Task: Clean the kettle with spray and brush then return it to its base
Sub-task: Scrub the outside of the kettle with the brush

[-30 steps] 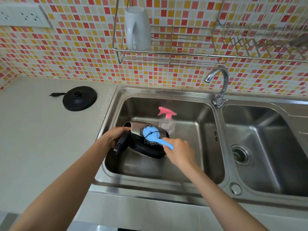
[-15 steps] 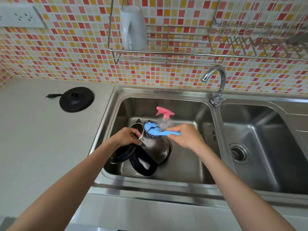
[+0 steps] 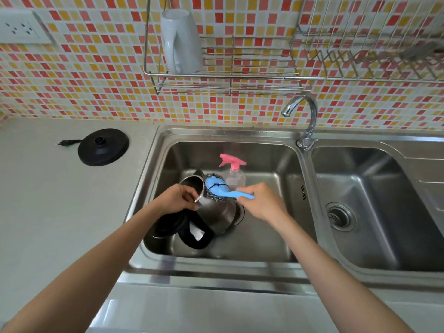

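Note:
A steel kettle [image 3: 217,212] with a black handle and an open black lid stands in the left sink basin [image 3: 269,227]. My left hand [image 3: 176,198] grips the rim of its mouth. My right hand [image 3: 260,200] holds the blue handle of a brush [image 3: 216,187] whose steel-wool head presses against the kettle's upper side. Behind the brush a clear spray bottle [image 3: 234,175] with a pink trigger stands in the basin. The black round kettle base [image 3: 103,147] sits on the counter to the left, its plug lying loose beside it.
A chrome faucet [image 3: 305,121] rises between the two basins. The right basin [image 3: 374,212] holds only its drain. On the tiled wall hang wire racks [image 3: 240,78], one carrying an upturned white jug [image 3: 180,40]. A wall socket [image 3: 20,27] is at the top left.
The kettle has been turned from lying bottom-up to standing with its mouth up. My left hand moved from the lid to the rim. The brush shifted from the bottom to the kettle's side.

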